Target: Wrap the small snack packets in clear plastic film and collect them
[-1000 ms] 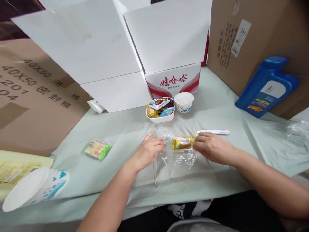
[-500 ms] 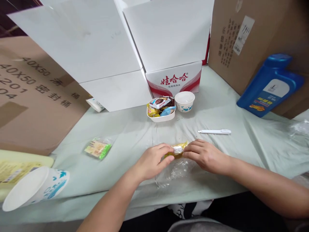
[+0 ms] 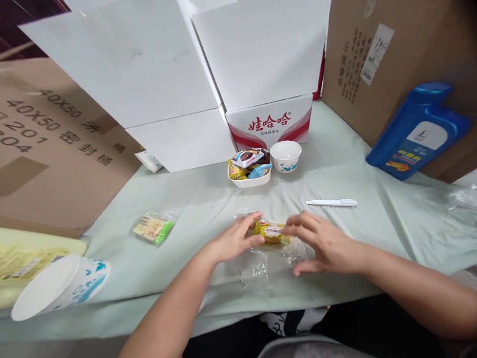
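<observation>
A yellow-wrapped snack (image 3: 273,232) with a white and red label lies on the cloth near the front. Crinkled clear plastic wrap (image 3: 260,268) spreads under and around it. My left hand (image 3: 234,238) pinches the snack's left end loosely, thumb on the near side and fingers on the far side. Over the right end is my right hand (image 3: 324,243), its fingers spread and its thumb well apart near the plastic. Whether those fingertips touch the wrapper I cannot tell.
Behind stand a dish of packaged snacks (image 3: 249,182) and a paper bowl (image 3: 286,158). A white cutter (image 3: 331,203) lies to the right, near a blue bottle (image 3: 417,132). At left are a packaged cracker (image 3: 152,227), a tipped paper cup (image 3: 80,286) and a carton (image 3: 55,149).
My right hand has opened, its thumb moving toward me and away from the snack. More of the snack's label shows. My left hand has shifted slightly away from me.
</observation>
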`<state>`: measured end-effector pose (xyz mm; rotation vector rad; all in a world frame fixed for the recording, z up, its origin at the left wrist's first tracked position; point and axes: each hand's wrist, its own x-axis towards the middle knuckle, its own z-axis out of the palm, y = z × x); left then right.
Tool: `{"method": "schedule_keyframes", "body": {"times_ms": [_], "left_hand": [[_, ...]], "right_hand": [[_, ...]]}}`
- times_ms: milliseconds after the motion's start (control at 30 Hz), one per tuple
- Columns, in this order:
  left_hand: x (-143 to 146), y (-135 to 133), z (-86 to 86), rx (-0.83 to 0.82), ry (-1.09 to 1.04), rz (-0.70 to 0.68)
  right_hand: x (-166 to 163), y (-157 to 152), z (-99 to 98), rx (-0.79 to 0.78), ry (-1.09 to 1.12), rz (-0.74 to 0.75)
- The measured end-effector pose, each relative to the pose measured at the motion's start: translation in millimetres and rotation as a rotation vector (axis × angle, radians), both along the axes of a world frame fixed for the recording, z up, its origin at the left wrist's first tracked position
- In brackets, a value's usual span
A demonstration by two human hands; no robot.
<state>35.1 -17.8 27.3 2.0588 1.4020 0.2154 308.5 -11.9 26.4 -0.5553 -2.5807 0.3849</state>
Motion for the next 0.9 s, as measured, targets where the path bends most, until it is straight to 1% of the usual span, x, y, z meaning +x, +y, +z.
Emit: {"method": "schedule_keyframes", "body": {"times_ms": [67,100,167,233,300,367,433,533,567,600,633,733,767,800,833,867,900], "left_hand": [[3,2,-2.9,0.054,0.050,0.046],[6,2,-4.9,0.099,0.098,0.046],[13,1,-8.6,0.167,0.185,0.018],[16,1,-11.2,0.195,0.236,0.006],[16,1,-12.4,0.208,0.287,0.028],[14,1,-12.3,0.212,0.351,0.083],[13,3,-10.8,0.201,0.404,0.134],[11,5,-8.0,0.170,0.434,0.163],[11,5,-7.5,0.162,0.440,0.167],[11,6,-7.5,0.157,0.448,0.173],[10,6,-8.0,0.155,0.456,0.179],[8,7,-10.8,0.159,0.457,0.176],[7,7,-11.4,0.160,0.449,0.170],[7,7,-11.6,0.160,0.441,0.162],[7,7,-11.2,0.160,0.434,0.155],[6,7,-10.2,0.156,0.432,0.153],[7,6,-8.7,0.148,0.433,0.152]], "right_hand": [[3,10,-3.8,-0.013,-0.063,-0.098],[4,14,-5.6,-0.031,-0.100,-0.111],[4,16,-7.1,-0.084,-0.117,-0.087],[2,13,-4.4,-0.108,-0.017,-0.060],[2,7,1.4,-0.099,0.128,-0.036],[6,5,7.6,-0.102,0.203,0.008],[12,8,12.2,-0.101,0.190,0.033],[25,14,19.1,-0.078,0.156,-0.040],[29,14,22.8,-0.095,0.153,-0.056],[32,13,27.4,-0.148,0.138,-0.038],[35,10,32.7,-0.238,0.098,0.026],[34,-3,46.8,-0.599,-0.157,0.390],[32,-7,48.8,-0.672,-0.234,0.470],[29,-9,48.6,-0.699,-0.274,0.486],[26,-9,46.0,-0.680,-0.274,0.432],[23,-8,41.0,-0.624,-0.248,0.321],[20,-5,34.0,-0.539,-0.214,0.179]]}}
